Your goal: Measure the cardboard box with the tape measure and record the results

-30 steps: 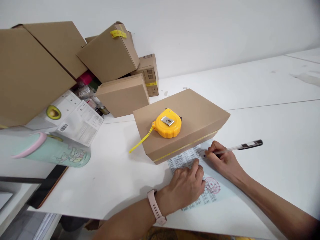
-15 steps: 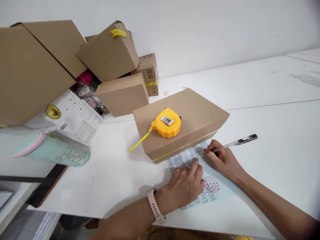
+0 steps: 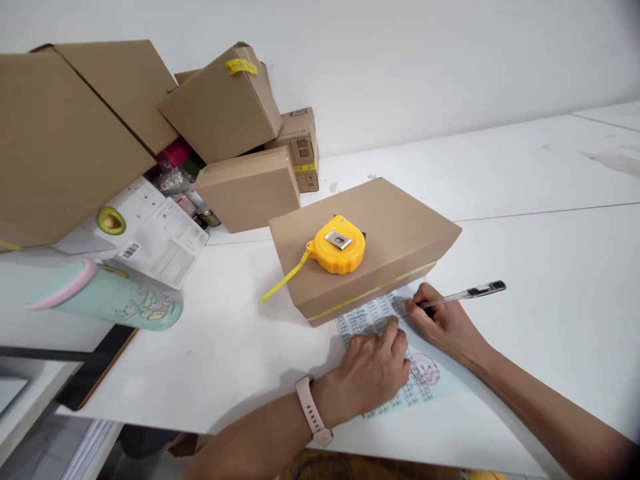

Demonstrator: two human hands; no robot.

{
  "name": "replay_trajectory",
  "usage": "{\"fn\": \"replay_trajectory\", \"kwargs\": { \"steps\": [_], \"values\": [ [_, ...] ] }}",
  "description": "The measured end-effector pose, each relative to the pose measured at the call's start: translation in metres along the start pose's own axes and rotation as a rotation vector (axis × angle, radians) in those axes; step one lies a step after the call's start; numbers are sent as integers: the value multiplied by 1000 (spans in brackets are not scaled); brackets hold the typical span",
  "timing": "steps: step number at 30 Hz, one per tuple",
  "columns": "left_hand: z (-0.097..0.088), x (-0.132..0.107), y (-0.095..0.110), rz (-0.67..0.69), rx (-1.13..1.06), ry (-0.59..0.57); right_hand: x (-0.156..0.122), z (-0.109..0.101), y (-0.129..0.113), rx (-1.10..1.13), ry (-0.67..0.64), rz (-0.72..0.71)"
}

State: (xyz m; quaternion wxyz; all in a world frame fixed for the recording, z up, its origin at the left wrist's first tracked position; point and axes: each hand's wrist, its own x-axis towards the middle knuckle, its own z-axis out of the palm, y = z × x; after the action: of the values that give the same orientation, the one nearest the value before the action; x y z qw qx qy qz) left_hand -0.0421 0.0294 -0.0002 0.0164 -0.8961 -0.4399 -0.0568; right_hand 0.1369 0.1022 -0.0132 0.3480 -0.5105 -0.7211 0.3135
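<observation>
My right hand [image 3: 444, 325] is closed on a clear pen with a black cap end [image 3: 475, 292], its writing end down at the upper part of a pale blue paper [image 3: 440, 393]. The tip is hidden by the fingers. Rows of dark marks and a pink round stamp [image 3: 425, 369] cover the sheet. My left hand [image 3: 376, 365] rests on the paper, fingers bent but loosely apart, holding nothing; a pink watch band [image 3: 310, 407] circles that wrist. Just beyond both hands lies a brown cardboard box [image 3: 400, 220], overlapping the paper's far edge in view. On it sits a yellow tape measure [image 3: 341, 252] with a strap.
Several cardboard boxes [image 3: 220, 107] are stacked at the back left against the wall. A white avocado-printed box [image 3: 167, 243] and a mint green bottle [image 3: 135, 300] are at the left. A dark flat object [image 3: 103, 363] lies by the table's left edge.
The pen has tilted, its cap end dropping a little and shifting left. My left hand stays in place on the paper. The whole view has shifted slightly.
</observation>
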Motion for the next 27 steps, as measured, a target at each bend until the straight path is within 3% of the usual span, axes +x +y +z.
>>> {"fn": "replay_trajectory", "kwargs": {
  "steps": [27],
  "values": [
    [1, 0, 0, 1, 22, 28, -1, 0, 6, 28, 12, 45]
  ]
}}
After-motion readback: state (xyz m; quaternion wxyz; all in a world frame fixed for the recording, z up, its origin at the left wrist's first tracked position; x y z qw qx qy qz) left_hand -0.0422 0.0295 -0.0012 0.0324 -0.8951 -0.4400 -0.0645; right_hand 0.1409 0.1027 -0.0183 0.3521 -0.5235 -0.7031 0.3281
